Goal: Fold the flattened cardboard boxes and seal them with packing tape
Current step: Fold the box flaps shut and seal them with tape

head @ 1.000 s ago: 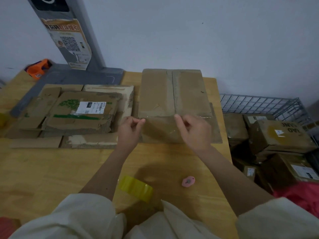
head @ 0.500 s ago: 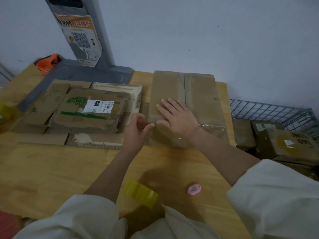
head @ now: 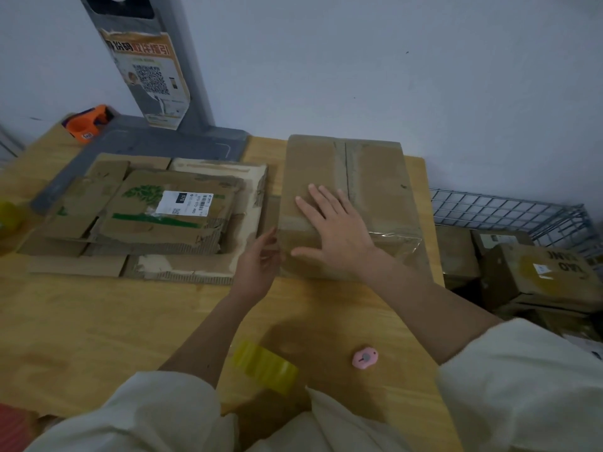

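A folded brown cardboard box [head: 372, 171] stands on the wooden table [head: 81, 321], with a taped centre seam on top. A strip of clear tape [head: 396, 238] crosses its near edge, its right end loose and wrinkled. My right hand [head: 332, 233] lies flat on the box, fingers straight, pressing the tape down. My left hand [head: 259, 265] touches the box's near left corner with relaxed fingers. A yellow roll of packing tape [head: 264, 367] lies near my body. A stack of flattened cardboard boxes [head: 156, 216] lies left of the box.
A pink small cutter [head: 364, 357] lies on the table near the tape roll. An orange tape dispenser [head: 88, 120] sits at the back left by a grey stand [head: 153, 60]. Right of the table, a wire basket [head: 509, 210] holds several sealed boxes [head: 548, 272].
My right hand went from pinching the tape at the box's near edge to lying flat on top and smoothing it. My left hand let go of the tape end and opened.
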